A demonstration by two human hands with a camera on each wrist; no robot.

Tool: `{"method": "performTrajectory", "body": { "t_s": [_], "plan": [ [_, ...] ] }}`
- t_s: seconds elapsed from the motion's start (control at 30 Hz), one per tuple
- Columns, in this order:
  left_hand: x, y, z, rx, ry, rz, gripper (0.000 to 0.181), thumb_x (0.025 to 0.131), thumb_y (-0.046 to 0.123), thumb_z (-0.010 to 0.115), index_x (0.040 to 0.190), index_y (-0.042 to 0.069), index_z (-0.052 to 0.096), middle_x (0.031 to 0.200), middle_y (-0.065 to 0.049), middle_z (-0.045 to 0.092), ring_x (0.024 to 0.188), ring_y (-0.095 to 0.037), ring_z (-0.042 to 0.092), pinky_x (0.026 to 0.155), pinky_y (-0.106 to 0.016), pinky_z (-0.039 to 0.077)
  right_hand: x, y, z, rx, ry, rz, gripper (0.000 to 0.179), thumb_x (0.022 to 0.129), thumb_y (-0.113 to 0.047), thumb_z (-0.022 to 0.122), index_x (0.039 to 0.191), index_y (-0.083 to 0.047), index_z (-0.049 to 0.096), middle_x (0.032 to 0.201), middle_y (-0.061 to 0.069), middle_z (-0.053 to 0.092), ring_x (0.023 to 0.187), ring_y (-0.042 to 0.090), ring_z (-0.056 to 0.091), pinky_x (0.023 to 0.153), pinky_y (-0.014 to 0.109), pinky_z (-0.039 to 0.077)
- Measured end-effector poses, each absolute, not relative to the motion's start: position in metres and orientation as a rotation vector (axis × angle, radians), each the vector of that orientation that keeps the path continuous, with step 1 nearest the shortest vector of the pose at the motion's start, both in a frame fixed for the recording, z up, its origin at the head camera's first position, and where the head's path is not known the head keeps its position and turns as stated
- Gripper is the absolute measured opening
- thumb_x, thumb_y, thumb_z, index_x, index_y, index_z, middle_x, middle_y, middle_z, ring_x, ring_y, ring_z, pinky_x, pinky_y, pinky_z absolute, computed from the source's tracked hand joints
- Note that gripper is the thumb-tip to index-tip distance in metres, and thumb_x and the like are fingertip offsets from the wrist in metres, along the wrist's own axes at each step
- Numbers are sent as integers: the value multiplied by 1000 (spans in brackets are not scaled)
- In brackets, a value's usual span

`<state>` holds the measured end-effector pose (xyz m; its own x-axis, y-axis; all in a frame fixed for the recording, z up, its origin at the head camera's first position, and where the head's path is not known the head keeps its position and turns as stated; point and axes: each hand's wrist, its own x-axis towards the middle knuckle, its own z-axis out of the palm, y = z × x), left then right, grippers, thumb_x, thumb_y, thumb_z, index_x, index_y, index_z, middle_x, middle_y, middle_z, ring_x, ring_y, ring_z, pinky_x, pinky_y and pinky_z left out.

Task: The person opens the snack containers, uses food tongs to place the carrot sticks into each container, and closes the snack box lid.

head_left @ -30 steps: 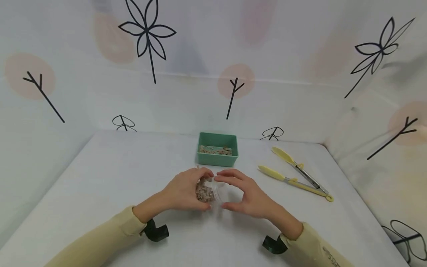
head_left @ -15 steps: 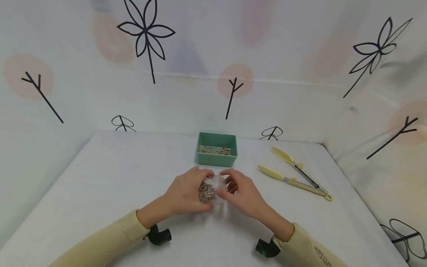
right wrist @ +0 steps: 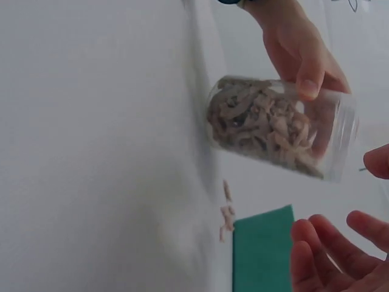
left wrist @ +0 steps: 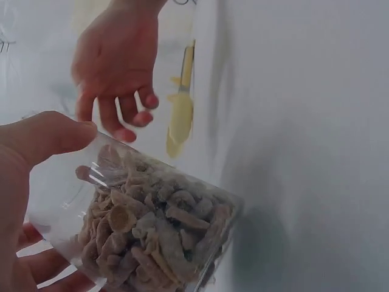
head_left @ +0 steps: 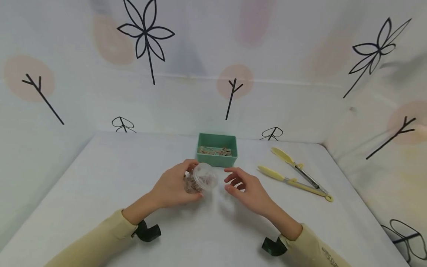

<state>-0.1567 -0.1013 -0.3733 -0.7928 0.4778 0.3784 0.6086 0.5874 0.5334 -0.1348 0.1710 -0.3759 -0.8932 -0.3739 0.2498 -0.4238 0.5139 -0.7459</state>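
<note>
My left hand grips a clear jar of brownish-grey dried strips round its side, thumb on the near face. The jar tilts, and its clear round top faces up and to the right in the head view. My right hand is a short way to the right, fingers loosely bent, holding nothing. The right wrist view shows a gap between the jar's top end and the right hand. Behind the hands stands a green rectangular box with small dried bits on its bottom.
Yellow-tipped tongs lie spread on the white table at the right. A few loose dried pieces lie beside the green box in the right wrist view. A white patterned cloth rises at the back and sides.
My right hand closed in on the jar's top, then came away to the right. My left hand has moved the jar left and turned its top upward.
</note>
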Motion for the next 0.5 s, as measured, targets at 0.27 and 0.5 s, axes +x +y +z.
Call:
{"method": "performTrajectory", "body": {
  "t_s": [0.27, 0.5],
  "plan": [
    [-171, -127, -368, -833, -2641, -1100, 88, 71, 31, 89, 143, 17, 41, 122, -4, 63, 105, -19, 63, 87, -40, 54, -138, 190, -386, 650, -2766, 1385, 38, 96, -17, 68, 132, -15, 57, 112, 8, 68, 97, 16, 65, 83, 32, 54],
    [-185, -150, -371, -708, -2680, -1124, 90, 75, 30, 87, 148, 19, 37, 134, -7, 55, 111, -31, 62, 90, -48, 53, -139, 211, -394, 594, -2787, 1470, 40, 97, -18, 67, 134, -10, 56, 114, 9, 67, 101, 19, 63, 83, 29, 53]
  ]
}}
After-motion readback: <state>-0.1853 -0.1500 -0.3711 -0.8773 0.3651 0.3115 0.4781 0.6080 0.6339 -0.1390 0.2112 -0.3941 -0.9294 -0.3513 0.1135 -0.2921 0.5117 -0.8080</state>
